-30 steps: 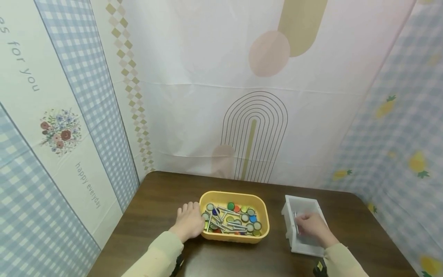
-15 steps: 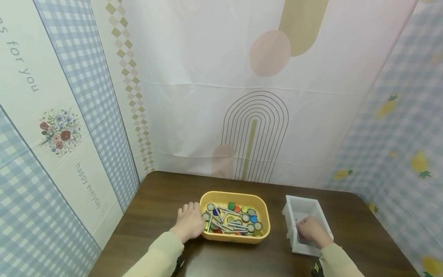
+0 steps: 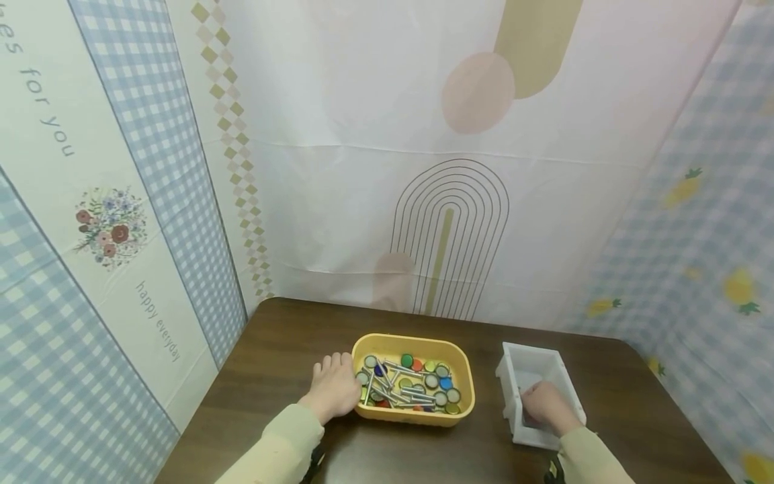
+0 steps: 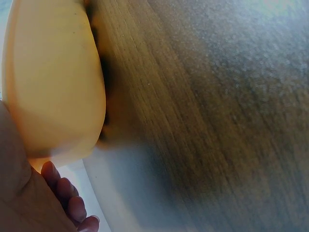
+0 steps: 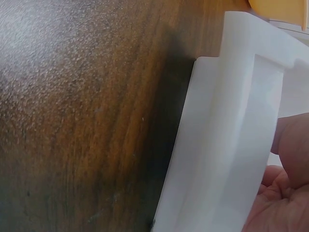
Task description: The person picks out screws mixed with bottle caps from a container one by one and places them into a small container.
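Note:
A yellow basket [image 3: 455, 349] stands mid-table with silver metal rods [image 3: 414, 393] that look like bolts, and coloured bottle caps [image 3: 407, 361]. My left hand [image 3: 334, 388] rests against the basket's left end, fingers relaxed and slightly bent; in the left wrist view, the fingertips [image 4: 67, 191] lie beside the basket wall. Down inside a white plastic bin [image 3: 562, 368] at the right is my right hand [image 3: 547, 405], its fingers curled together around a silver bolt that is almost wholly hidden. In the right wrist view, the bin's wall [image 5: 227, 125] covers part of the hand.
Both containers stand on a dark brown wooden table [image 3: 296, 336], with a gap of table between them. Behind it hangs a patterned white cloth [image 3: 332, 202], and blue checked cloths [image 3: 659, 235] flank the sides.
My right hand has lowered deeper into the white bin, and the bolt seen upright in it a second ago is now mostly hidden. The left hand keeps its place at the basket.

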A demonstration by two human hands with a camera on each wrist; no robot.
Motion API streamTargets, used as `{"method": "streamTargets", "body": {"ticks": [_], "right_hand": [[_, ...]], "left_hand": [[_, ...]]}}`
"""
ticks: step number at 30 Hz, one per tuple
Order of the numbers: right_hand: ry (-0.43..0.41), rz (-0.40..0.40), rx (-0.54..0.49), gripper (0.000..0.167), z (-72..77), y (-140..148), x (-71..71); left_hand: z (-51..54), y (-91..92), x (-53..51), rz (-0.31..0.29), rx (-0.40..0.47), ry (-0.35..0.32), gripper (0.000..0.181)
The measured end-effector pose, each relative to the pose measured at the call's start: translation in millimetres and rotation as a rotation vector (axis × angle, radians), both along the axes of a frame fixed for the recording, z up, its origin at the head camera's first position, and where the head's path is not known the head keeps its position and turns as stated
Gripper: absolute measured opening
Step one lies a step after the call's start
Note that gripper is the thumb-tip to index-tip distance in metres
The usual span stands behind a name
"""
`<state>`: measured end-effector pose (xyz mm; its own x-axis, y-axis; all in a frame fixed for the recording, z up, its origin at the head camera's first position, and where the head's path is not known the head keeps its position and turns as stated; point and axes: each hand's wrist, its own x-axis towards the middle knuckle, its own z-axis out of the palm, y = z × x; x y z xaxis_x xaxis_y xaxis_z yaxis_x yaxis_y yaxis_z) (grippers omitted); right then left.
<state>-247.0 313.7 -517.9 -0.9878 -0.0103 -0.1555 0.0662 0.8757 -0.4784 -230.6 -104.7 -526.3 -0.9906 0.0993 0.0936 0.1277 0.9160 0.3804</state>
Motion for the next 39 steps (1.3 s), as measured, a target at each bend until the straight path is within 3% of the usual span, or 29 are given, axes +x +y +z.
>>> {"method": "streamTargets", "body": {"ticks": [12,18,24,28,33,39], "right_hand": [[0.016,-0.014,-0.024,0.028,3.2,0.0,3.5],[0.008,-0.056,-0.025,0.020,19.8,5.5,3.9],[0.013,-0.126,-0.209,0.031,51.0,4.8,4.4],[0.032,-0.113,-0.372,0.046,66.2,-6.2,2.3],[0.025,-0.082,-0.540,0.052,78.4,-35.3,-0.1],[-0.061,-0.067,-0.634,0.043,80.4,-83.1,-7.6]], "left_hand": [[2.1,0.2,1.0,0.002,0.000,-0.017,0.023],[3.8,-0.5,0.1,-0.005,0.001,-0.034,0.023],[7.7,-0.7,2.6,-0.013,0.007,-0.040,0.023],[8.0,-1.9,3.5,-0.008,0.001,-0.041,0.023],[6.5,-1.0,2.0,-0.011,0.001,-0.045,0.026],[5.2,-0.7,1.4,-0.009,0.013,-0.046,0.028]]}}
